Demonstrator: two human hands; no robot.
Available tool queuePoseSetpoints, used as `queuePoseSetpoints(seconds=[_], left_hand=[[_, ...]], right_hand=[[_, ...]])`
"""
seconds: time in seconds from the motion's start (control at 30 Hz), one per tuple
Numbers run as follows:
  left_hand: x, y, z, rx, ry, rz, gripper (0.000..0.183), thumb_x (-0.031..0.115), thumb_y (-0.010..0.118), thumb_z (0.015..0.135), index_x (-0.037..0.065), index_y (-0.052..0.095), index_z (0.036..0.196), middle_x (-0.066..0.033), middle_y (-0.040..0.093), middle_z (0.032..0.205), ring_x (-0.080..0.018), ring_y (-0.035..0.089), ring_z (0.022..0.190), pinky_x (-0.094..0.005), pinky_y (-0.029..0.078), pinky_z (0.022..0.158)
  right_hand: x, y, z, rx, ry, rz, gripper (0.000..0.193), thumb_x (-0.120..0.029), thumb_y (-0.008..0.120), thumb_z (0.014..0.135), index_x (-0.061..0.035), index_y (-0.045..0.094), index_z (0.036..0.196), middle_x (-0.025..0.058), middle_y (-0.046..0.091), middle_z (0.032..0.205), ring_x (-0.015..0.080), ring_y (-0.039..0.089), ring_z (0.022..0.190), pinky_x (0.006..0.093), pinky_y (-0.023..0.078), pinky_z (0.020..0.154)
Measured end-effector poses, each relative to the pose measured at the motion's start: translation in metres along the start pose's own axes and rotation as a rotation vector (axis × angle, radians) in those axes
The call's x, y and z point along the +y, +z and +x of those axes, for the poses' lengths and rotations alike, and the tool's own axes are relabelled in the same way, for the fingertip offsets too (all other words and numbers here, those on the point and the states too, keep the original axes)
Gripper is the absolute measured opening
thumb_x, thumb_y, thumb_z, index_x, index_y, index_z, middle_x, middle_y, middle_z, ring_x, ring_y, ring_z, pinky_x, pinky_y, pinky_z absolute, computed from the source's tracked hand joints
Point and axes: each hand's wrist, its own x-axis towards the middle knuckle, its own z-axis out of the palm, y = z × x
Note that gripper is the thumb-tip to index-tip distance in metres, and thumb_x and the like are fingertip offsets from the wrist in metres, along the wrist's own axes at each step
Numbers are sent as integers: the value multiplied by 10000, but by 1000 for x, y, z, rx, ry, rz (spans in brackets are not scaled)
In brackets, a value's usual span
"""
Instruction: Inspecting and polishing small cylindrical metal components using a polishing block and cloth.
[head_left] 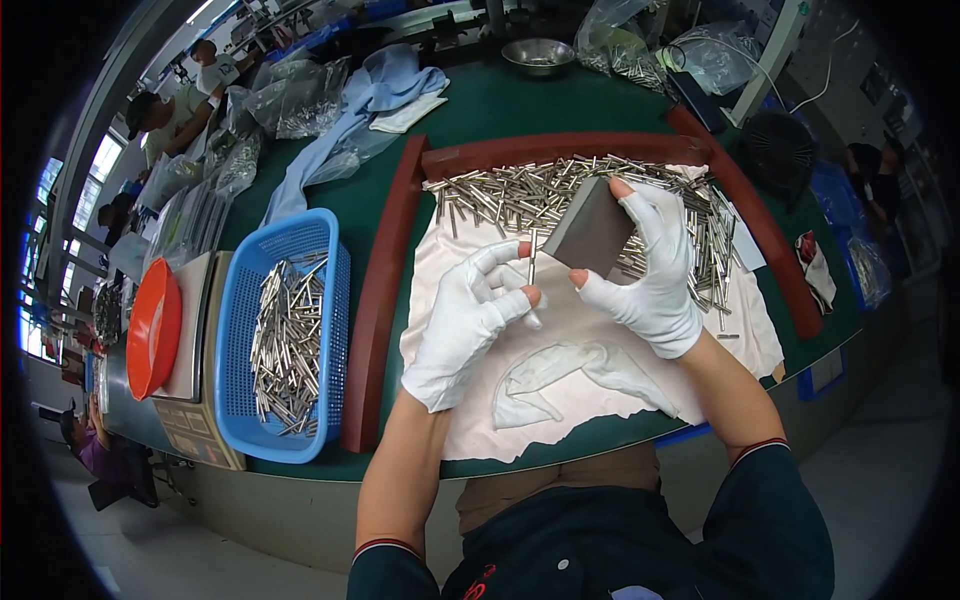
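Both my hands wear white gloves with bare thumb and fingertips. My left hand pinches a slim metal pin upright between thumb and forefinger. In my right hand is a dark grey flat block, gripped at its edge by the thumb and fingers and tilted toward the pin. Pin and block are close together; whether they touch I cannot tell. Behind the hands a heap of similar metal pins lies on a pale cloth. Nearer me rests a crumpled white cloth.
A dark red frame borders the pale cloth. On the left stand a blue basket of metal pins, a scale and an orange-red bowl. A steel bowl and plastic bags lie farther back. Other people work at the far left.
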Motion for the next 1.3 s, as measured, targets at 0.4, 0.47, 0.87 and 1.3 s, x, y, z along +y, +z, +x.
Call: queuePoseSetpoints(seconds=[0.4, 0.47, 0.87, 1.3], left_hand=[[-1, 9, -3, -121, -34, -297, 665, 32, 692, 793, -40, 370, 1370, -109, 612, 947, -143, 615, 786, -237, 521, 615], [-1, 17, -2, -164, -26, -258, 665, 40, 695, 790, -39, 376, 1368, -100, 612, 924, -134, 614, 788, -229, 517, 611], [6, 13, -6, -86, -10, -220, 767, 29, 683, 769, -21, 284, 1422, -70, 619, 841, -112, 598, 704, -215, 495, 591], [-1, 12, -5, -62, -12, -158, 711, 8, 672, 771, -10, 343, 1402, -37, 583, 795, -97, 573, 673, -213, 478, 580]], right_hand=[[-6, 1, 3, -51, -71, 30, 790, -300, 807, 568, -31, 509, 1248, 118, 532, 1110, 289, 514, 949, 396, 433, 818], [-14, 3, 2, -29, -39, 71, 790, -307, 802, 572, -29, 506, 1249, 121, 534, 1112, 290, 515, 948, 397, 433, 818], [-3, 3, 2, -49, -43, 85, 827, -304, 808, 620, -35, 449, 1316, 136, 506, 1187, 291, 494, 1042, 391, 426, 884], [-3, 4, 4, -73, -80, 121, 807, -310, 796, 612, -44, 465, 1298, 140, 511, 1196, 308, 507, 1031, 400, 422, 881]])
